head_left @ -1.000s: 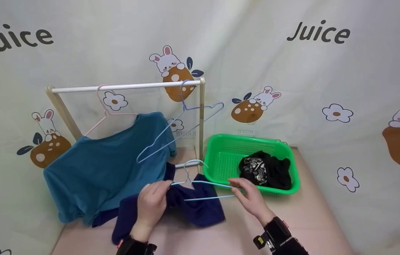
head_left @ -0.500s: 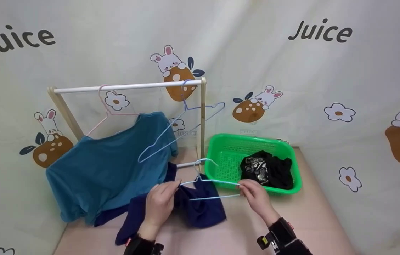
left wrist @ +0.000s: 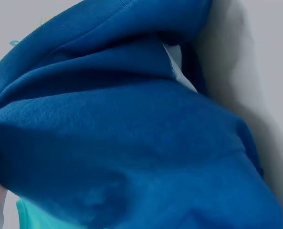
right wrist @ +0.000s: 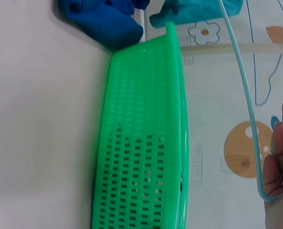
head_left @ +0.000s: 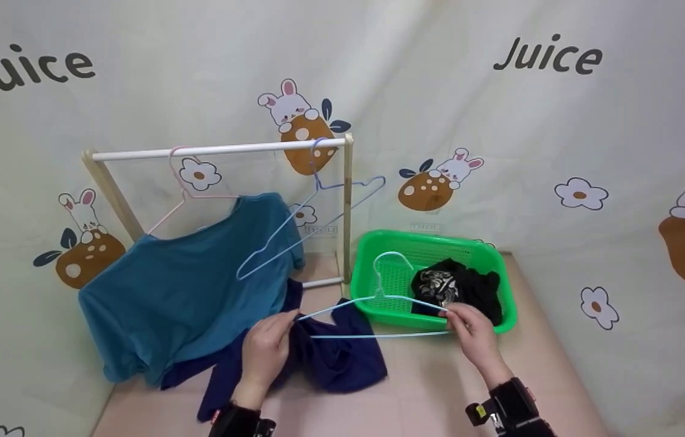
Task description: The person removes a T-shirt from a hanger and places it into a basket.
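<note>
My left hand (head_left: 266,349) pinches the edge of a dark blue garment (head_left: 348,364), which hangs down and spreads over the table. In the left wrist view the blue cloth (left wrist: 131,133) fills most of the picture, with my fingers at the lower left edge. A light blue wire hanger (head_left: 378,296) is held level; its left end disappears behind my left fingers and the cloth. At the other end my right hand (head_left: 475,340) grips the hanger's corner. From the right wrist, the hanger's wire (right wrist: 248,105) runs down and bends round into my fingers (right wrist: 280,138).
A rack with a white rail (head_left: 245,147) carries a teal top (head_left: 196,285) on a pink hanger (head_left: 166,215) and a bare violet-blue hanger (head_left: 312,233). Behind my right hand stands a green basket (head_left: 372,243) with black clothing (head_left: 475,291) inside.
The hanger has slid right and slightly up with my right hand, so more of it shows outside the dark blue garment. My left hand has shifted only a little to the right.
</note>
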### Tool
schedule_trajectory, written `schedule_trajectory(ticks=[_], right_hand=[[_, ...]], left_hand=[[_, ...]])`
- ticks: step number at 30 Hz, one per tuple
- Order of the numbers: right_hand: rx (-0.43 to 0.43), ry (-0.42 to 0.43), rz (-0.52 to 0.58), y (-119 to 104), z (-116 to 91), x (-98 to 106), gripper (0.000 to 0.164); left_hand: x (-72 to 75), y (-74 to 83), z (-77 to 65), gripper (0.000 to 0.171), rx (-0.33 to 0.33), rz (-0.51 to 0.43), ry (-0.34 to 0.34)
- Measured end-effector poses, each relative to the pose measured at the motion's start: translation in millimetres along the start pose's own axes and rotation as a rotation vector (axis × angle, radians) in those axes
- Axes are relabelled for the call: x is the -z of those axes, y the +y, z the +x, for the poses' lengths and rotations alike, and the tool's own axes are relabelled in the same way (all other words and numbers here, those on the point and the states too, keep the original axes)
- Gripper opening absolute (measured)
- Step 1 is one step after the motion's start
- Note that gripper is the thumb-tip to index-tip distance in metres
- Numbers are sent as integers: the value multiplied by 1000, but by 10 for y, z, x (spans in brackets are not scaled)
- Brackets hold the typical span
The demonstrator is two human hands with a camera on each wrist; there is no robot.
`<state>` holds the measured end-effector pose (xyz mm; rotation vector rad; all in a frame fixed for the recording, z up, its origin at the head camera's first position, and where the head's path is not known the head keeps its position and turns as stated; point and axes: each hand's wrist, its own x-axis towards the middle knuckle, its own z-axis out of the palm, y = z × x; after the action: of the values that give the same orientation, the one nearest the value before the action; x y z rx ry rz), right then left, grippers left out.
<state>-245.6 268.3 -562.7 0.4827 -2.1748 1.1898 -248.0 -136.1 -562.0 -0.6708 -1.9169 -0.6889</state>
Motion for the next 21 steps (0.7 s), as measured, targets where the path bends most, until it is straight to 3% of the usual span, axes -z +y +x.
schedule_trajectory(ticks=[7,13,21], right_hand=[[3,49,-17,37,4,211,20],[-3,58,67,-189,54,348,18],[-19,51,16,-324,55,315,18]], left_hand=[[23,-120,-120,36,97,34,-10],[13,-142,-215,33,222,70,-77],[28,-25,-141,53,330,6,-143]])
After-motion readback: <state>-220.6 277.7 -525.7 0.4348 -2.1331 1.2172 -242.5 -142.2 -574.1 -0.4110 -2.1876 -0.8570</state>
